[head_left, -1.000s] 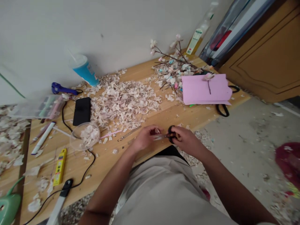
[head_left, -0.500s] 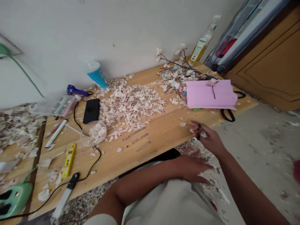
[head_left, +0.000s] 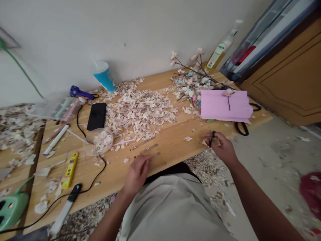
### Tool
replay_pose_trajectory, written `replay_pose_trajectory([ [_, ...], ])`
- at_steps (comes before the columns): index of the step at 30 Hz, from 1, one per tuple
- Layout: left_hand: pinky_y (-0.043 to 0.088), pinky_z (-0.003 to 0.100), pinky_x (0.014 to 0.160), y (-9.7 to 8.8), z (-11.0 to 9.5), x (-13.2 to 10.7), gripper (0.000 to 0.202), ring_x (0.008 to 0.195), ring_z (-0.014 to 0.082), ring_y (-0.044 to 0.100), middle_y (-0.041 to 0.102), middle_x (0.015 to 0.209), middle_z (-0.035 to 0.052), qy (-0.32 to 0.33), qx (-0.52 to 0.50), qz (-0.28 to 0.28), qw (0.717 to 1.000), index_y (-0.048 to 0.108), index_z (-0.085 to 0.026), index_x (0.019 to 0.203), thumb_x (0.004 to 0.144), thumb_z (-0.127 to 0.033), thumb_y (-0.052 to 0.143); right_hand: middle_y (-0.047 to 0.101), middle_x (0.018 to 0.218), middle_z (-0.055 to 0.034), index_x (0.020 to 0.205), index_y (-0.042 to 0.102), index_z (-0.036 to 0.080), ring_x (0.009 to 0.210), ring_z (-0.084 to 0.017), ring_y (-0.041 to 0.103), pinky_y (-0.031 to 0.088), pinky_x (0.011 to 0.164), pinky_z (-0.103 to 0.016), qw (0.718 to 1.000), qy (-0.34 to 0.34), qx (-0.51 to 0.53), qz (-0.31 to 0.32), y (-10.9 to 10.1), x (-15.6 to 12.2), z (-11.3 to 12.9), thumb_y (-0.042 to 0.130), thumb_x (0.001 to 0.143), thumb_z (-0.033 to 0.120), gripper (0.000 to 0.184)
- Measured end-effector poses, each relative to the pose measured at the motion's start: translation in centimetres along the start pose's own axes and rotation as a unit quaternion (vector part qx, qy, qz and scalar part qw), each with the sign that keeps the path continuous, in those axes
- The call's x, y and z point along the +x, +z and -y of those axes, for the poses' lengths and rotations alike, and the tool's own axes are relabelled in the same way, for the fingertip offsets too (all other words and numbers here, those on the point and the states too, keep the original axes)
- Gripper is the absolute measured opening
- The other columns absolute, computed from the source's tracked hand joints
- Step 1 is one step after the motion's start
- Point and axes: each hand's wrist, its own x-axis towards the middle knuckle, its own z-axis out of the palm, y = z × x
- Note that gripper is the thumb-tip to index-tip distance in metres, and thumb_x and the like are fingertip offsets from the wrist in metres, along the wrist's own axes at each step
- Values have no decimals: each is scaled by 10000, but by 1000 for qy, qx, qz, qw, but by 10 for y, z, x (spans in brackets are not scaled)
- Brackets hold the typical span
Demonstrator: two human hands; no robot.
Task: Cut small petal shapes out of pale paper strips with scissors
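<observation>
My left hand rests at the table's front edge, fingers drawn together at the end of a thin brown strip. Similar brown strips lie side by side there. My right hand hovers over the front edge farther right, fingers curled around a small black object; its kind is unclear. A pale scrap shows at those fingertips. Behind that hand lies a pink folded sheet bearing a flower on a short dark stem.
A heap of pale scraps covers the middle of the wooden table. Around it are a phone, a clear bowl, a blue cup, a yellow box, flower branches and a bottle. A black cord crosses the left side.
My left hand has moved left from over my lap to the brown strips. My right hand stays near its place, its fingers more curled around the black object.
</observation>
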Motion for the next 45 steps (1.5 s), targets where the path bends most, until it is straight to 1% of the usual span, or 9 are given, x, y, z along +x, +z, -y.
replay_pose_trajectory([
  [6, 489, 344, 861, 2, -1, 12, 241, 955, 176, 619, 674, 1007, 56, 7, 3, 9, 1000, 597, -232, 1110, 948, -223, 419, 679, 995, -75, 940, 638, 234, 931, -233, 634, 520, 827, -368, 988, -47, -50, 139, -19, -19, -1, 578, 785, 283, 174],
  [11, 470, 342, 906, 51, -38, 77, 248, 1002, 195, 587, 658, 1030, 85, 50, 47, 44, 997, 600, -178, 1090, 946, -217, 402, 690, 798, -58, 909, 647, 213, 677, -208, 627, 497, 552, -303, 994, 55, -84, 53, -37, -39, -8, 623, 768, 360, 205],
  [15, 459, 405, 891, 101, -67, 127, 278, 1045, 276, 542, 600, 1065, 138, 54, 189, 123, 973, 607, -142, 1051, 900, -357, 514, 677, 898, -77, 925, 625, 198, 773, -209, 624, 508, 618, -305, 995, 45, -82, 37, -13, -26, 11, 585, 798, 376, 223],
  [19, 453, 404, 853, 119, -74, 139, 202, 1030, 284, 526, 573, 1062, 151, 50, 240, 155, 957, 592, -138, 1032, 888, -259, 519, 681, 951, -71, 935, 611, 209, 808, -206, 637, 523, 715, -327, 996, 78, -28, 31, 21, -13, 31, 560, 821, 397, 226],
  [26, 443, 334, 876, 96, -48, 137, 196, 955, 211, 561, 615, 964, 82, 56, 90, 138, 985, 599, -175, 978, 871, -103, 451, 687, 970, -60, 958, 631, 214, 887, -216, 639, 516, 826, -349, 991, 119, 56, -6, 41, 0, 46, 617, 798, 426, 266],
  [31, 460, 294, 825, 67, -27, 122, 229, 888, 169, 580, 628, 953, 49, 21, -16, 66, 997, 600, -195, 1043, 860, -121, 484, 688, 971, -53, 960, 635, 222, 822, -203, 639, 519, 788, -342, 988, 138, 63, 7, 51, 11, 49, 633, 786, 426, 268],
  [35, 452, 270, 776, 43, -16, 104, 230, 828, 142, 571, 616, 918, 38, -7, -28, 8, 1000, 604, -196, 1064, 870, -147, 492, 693, 934, -68, 935, 635, 221, 818, -223, 639, 515, 744, -346, 994, 98, -4, 41, 68, 15, 61, 651, 759, 388, 243],
  [42, 447, 249, 693, 29, -10, 92, 208, 738, 124, 551, 635, 890, 34, -35, -53, 33, 997, 634, -192, 1042, 890, -246, 501, 704, 955, -64, 957, 629, 244, 873, -236, 656, 515, 773, -367, 995, 80, -25, 50, 86, 20, 66, 618, 773, 340, 207],
  [45, 448, 254, 702, 27, -9, 98, 220, 746, 126, 556, 646, 908, 38, -43, -84, 39, 995, 640, -189, 1043, 898, -285, 504, 703, 947, -62, 939, 633, 226, 859, -231, 657, 521, 777, -365, 990, 112, 64, 63, 85, 28, 71, 678, 741, 396, 265],
])
